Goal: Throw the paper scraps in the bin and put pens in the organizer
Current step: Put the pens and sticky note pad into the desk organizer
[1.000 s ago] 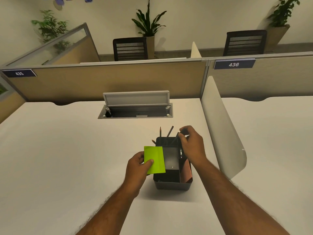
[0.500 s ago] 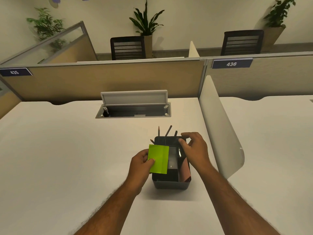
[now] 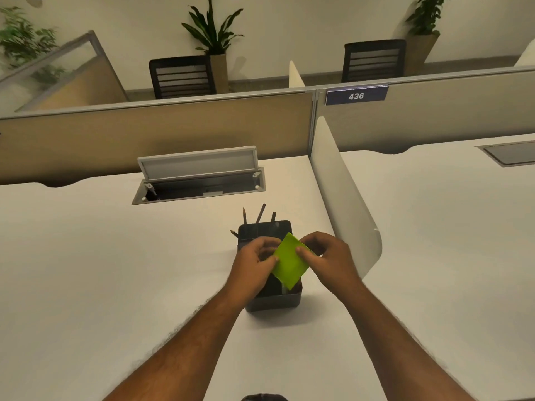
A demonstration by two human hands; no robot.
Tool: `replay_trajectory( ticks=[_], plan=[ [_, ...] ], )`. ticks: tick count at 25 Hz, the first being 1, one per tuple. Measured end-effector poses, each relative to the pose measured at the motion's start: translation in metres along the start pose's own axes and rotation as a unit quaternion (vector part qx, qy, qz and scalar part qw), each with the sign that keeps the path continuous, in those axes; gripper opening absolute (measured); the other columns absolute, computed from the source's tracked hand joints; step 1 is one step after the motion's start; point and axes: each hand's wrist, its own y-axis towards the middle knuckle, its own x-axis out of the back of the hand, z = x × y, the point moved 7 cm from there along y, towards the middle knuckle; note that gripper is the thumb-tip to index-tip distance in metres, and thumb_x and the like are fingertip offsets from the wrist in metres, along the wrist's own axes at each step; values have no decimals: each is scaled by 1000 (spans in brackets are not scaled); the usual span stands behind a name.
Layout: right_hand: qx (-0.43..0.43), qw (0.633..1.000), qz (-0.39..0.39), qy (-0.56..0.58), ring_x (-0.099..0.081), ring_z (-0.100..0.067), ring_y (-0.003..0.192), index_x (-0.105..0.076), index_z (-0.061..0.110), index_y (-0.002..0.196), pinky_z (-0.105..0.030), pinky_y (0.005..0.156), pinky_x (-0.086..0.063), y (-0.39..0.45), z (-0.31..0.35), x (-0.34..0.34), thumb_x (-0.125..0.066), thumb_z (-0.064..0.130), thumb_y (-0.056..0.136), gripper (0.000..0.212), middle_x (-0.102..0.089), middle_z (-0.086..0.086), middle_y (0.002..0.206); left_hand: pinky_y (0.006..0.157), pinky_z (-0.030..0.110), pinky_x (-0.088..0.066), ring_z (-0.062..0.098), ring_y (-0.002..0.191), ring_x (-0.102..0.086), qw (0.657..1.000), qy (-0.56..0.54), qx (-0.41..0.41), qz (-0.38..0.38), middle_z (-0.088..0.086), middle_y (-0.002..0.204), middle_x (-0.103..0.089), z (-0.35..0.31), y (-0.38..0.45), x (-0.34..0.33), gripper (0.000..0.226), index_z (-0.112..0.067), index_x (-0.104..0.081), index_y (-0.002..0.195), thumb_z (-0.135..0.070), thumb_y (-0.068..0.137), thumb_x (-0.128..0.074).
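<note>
A bright green paper slip (image 3: 290,261) is held over the dark grey desk organizer (image 3: 275,301), turned like a diamond. My left hand (image 3: 254,267) pinches its left edge and my right hand (image 3: 327,256) pinches its right edge. The organizer stands on the white desk (image 3: 115,270) in front of me. Several pencils and pens (image 3: 259,215) stick up from its far compartment. My hands and the paper hide most of its inside.
A curved white divider panel (image 3: 344,198) rises just right of the organizer. An open cable hatch (image 3: 199,180) lies in the desk farther back. Tan partition walls close off the rear, with chairs and plants beyond. No bin is in view.
My right hand left the organizer's far rim and took hold of the green paper. The paper moved right over the organizer and turned diagonal. Both hands now hold it.
</note>
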Motion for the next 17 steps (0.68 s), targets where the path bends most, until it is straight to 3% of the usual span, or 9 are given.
replay_trajectory(
  ticks=[6,12,17],
  plan=[
    [0,994,-105,-26,-63,-9,81,-73,27,85,-11,61,-49,-20,-6,24,-79,14,88,14,-72,10,78,90,24,-58,3,101,-73,995,-29,14,-93,-11,103,-79,17,-16,17,38,-34,-67,113,0,96,-66],
    [46,988,-102,-109,-62,-9,74,-69,24,90,-9,59,-44,-33,-3,1,-79,15,86,14,-66,10,76,87,9,-47,2,101,-71,987,-30,20,-154,-10,106,-77,27,-33,29,52,-35,-49,135,-4,98,-67],
    [-12,984,-22,-177,-59,-4,68,-62,32,110,-2,53,-38,-40,-21,-31,-83,24,87,32,-58,13,82,84,9,-46,6,104,-67,984,-22,30,-176,-5,111,-74,27,-40,38,53,-35,-46,136,-5,98,-68]
  ],
)
